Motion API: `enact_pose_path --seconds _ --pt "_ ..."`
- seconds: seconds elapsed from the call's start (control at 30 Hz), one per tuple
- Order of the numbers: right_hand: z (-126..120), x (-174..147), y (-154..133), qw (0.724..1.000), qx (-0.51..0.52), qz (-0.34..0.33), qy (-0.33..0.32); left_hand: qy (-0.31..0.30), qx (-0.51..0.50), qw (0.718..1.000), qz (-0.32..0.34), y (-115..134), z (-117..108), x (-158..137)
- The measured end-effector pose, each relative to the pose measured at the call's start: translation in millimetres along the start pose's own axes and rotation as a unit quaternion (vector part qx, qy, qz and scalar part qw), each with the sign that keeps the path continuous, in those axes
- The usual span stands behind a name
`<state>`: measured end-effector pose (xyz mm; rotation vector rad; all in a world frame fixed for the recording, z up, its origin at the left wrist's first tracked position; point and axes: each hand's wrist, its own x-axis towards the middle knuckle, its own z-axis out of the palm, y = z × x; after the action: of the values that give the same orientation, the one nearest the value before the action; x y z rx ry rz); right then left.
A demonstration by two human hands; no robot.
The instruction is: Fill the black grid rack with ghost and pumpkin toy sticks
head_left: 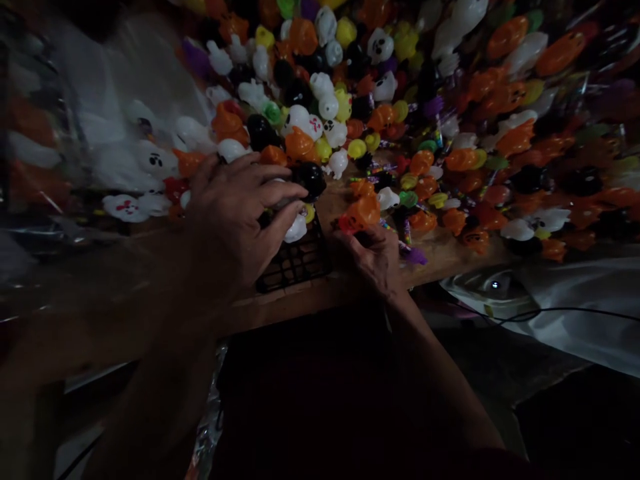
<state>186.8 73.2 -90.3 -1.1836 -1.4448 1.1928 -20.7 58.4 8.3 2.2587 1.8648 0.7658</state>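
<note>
My left hand reaches over a black grid tray, thumb and index finger nearly together. What sits between those fingers is mostly hidden. At its fingertips are a round black toy and a small white toy figure; I cannot tell whether it grips either. To the right of the tray, my right hand is closed on a small orange toy figure, with a reddish part by the thumb. Small plastic figures in orange, white, black and yellow crowd the bench beyond both hands.
A wooden bench carries heaps of toy figures, some beside patterned sticks. Clear plastic bags lie at the left. Below the bench on the right, a dark cable crosses a pale plastic sack. The light is dim.
</note>
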Motion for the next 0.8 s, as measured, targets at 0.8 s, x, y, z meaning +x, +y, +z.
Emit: enact_pose_path --seconds 0.8 --pt "28 14 18 0.932 -0.275 -0.231 -0.054 0.016 0.013 1.0 0.004 17 -8 5"
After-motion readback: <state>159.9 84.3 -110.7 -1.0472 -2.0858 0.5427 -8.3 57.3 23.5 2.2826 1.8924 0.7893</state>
